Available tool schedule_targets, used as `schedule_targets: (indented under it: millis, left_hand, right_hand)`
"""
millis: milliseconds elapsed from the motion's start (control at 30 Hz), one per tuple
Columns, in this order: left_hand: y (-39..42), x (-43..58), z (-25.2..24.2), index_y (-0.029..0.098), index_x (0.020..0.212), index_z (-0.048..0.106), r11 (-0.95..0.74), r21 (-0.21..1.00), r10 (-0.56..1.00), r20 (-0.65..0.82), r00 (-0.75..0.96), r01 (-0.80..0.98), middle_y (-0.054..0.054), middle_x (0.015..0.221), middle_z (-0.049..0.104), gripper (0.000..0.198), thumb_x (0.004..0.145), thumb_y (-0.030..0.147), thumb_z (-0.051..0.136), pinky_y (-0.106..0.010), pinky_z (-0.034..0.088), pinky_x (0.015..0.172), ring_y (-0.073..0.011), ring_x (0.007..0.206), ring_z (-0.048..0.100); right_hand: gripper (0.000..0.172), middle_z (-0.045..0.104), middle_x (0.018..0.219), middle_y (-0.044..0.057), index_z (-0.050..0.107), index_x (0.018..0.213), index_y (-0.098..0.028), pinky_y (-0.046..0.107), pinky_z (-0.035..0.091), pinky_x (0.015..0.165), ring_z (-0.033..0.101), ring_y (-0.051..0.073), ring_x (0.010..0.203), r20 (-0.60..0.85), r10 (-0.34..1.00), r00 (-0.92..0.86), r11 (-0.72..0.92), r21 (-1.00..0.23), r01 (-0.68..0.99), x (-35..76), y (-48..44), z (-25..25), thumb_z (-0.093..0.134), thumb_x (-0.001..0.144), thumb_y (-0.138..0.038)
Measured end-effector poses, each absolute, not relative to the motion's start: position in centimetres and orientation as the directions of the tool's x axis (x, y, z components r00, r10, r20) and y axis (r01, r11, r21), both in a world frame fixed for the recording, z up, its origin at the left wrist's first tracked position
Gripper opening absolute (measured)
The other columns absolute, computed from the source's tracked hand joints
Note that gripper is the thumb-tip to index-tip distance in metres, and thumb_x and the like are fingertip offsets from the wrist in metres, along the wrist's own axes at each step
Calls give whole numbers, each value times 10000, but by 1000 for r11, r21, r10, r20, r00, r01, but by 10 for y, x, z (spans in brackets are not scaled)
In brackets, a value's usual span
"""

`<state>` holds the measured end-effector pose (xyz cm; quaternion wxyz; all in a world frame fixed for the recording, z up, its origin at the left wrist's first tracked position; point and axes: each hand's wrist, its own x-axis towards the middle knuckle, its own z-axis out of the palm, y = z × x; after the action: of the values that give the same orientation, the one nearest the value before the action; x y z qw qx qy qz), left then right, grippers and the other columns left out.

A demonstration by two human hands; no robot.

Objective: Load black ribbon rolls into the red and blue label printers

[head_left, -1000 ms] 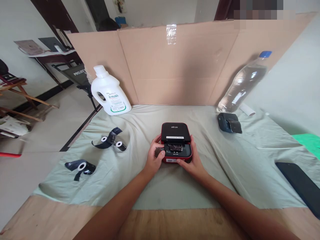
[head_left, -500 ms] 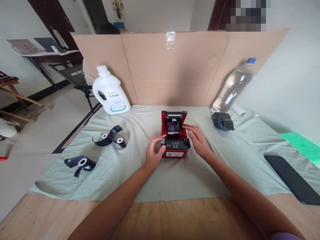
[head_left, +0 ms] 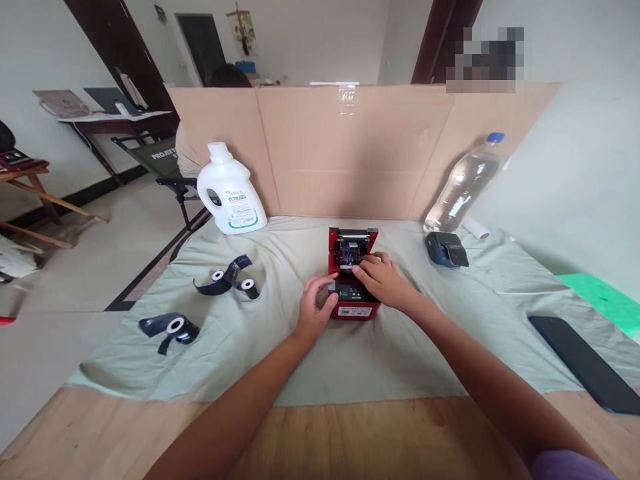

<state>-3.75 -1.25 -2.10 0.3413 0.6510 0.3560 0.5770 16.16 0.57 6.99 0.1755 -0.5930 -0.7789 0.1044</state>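
Note:
A small red and black printer (head_left: 356,311) stands on the cloth with its lid raised. Inside sits a dark, shiny roll (head_left: 349,254), partly covered by fingers. My left hand (head_left: 315,307) is closed around the printer's front left side, thumb at the front corner and index finger near the opening's left edge. From the right, my right hand (head_left: 384,279) reaches over the opening. Its fingers are stretched out, with the tips at the roll and the inner edge; whether they pinch anything is hidden.
Black film rolls (head_left: 183,329) lie on the left. A white detergent bottle (head_left: 234,193) and a clear water bottle (head_left: 463,183) stand before a cardboard screen (head_left: 320,153). Right are a dark device (head_left: 445,249), a white tube (head_left: 477,228) and a black phone (head_left: 583,360). Someone sits behind the screen.
My right hand has moved from the printer's right side to over its opening, fingers now inside. My left hand keeps its hold. The camera view has tilted slightly upward.

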Motion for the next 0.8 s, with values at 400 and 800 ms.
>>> schedule_targets:
  millis: [400,800]
  left_hand:
    - [-10,-39,-19,218,1118,604,-499,867,863,495,106,14,-105,1276,641,249,917,364,617,-441,454,1057,-244,1208,590]
    - [-10,-38,-18,219,1109,608,-500,866,863,496,98,15,-102,1252,642,248,909,365,626,-440,464,1051,-238,1181,603]
  right_hand:
    - [380,691,740,39,597,660,-205,309,475,772,628,182,735,303,948,-97,288,-684,671,181,15,66,370,950,-299]
    - [178,742,807,124,743,810,-187,344,464,617,696,305,752,-271,862,-428,438,-28,899,124,67,98,667,684,-87]
